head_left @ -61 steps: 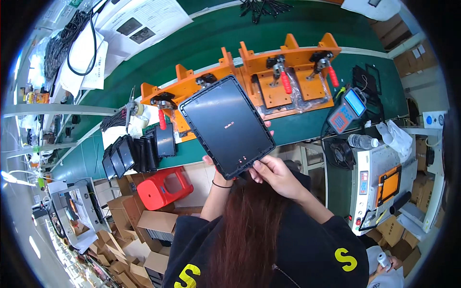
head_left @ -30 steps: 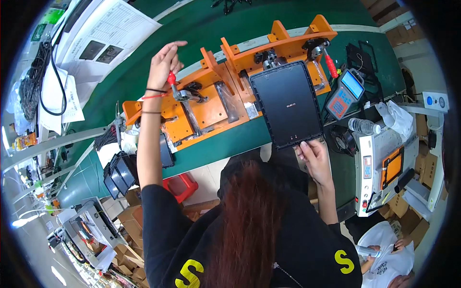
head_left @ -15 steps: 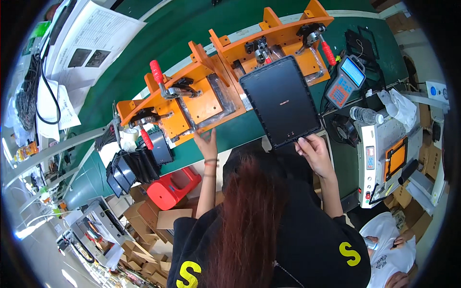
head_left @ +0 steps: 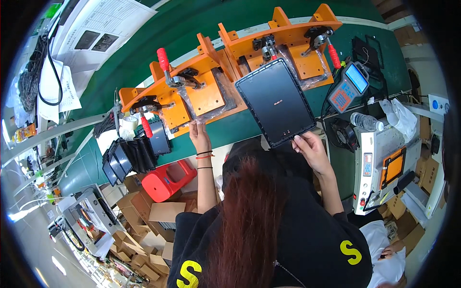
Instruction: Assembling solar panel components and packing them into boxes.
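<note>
My right hand [head_left: 309,148] grips the lower right corner of a black rectangular tablet back panel [head_left: 276,103], thumb on top. The panel is held tilted in front of the right half of an orange clamping fixture [head_left: 206,91], hiding part of it. At the front edge of the fixture's left half is my left hand [head_left: 200,136], its fingers drawn together by the clear plastic film [head_left: 221,108] there. Whatever is between those fingers is too small to make out. Toggle clamps with red handles [head_left: 163,59] stand along the fixture.
Left of the fixture lie several black panels [head_left: 120,161]. Below them stands a red stool [head_left: 168,180] beside cardboard boxes [head_left: 163,211]. To the right are a handheld device with a screen [head_left: 349,86], a plastic bottle [head_left: 366,122] and a white machine [head_left: 370,168]. Another person [head_left: 384,249] is at lower right.
My left hand's fingers have come together at the fixture's edge; before, thumb and fingers were spread. The panel in my right hand has shifted slightly left and down relative to the fixture.
</note>
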A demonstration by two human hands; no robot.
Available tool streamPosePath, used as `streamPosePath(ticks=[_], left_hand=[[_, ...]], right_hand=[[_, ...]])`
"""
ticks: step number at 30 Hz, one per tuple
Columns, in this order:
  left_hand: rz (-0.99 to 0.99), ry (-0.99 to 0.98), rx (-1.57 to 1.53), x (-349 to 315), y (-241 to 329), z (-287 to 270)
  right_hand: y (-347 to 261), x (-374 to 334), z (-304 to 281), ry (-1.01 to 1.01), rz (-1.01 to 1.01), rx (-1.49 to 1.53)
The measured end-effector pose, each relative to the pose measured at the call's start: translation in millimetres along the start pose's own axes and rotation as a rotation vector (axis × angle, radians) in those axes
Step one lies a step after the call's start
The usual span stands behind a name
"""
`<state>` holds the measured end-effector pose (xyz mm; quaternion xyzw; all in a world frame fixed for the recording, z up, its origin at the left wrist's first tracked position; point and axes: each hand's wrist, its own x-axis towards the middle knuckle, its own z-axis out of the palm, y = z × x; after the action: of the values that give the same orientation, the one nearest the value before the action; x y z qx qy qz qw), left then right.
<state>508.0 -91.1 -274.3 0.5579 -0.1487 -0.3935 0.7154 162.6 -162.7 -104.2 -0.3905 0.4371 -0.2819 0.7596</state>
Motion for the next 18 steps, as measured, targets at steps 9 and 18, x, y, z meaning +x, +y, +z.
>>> streamPosePath(ticks=[9,18], left_hand=[[-0.215,0.116,-0.425,-8.5,-13.6,-8.2],[-0.260,0.123,-0.648,-0.4,-1.0,-27.0]], right_hand=[[5.5,1.0,2.4,0.052,-0.002,-0.002],[8.5,7.0,8.6,0.036,0.025,0.016]])
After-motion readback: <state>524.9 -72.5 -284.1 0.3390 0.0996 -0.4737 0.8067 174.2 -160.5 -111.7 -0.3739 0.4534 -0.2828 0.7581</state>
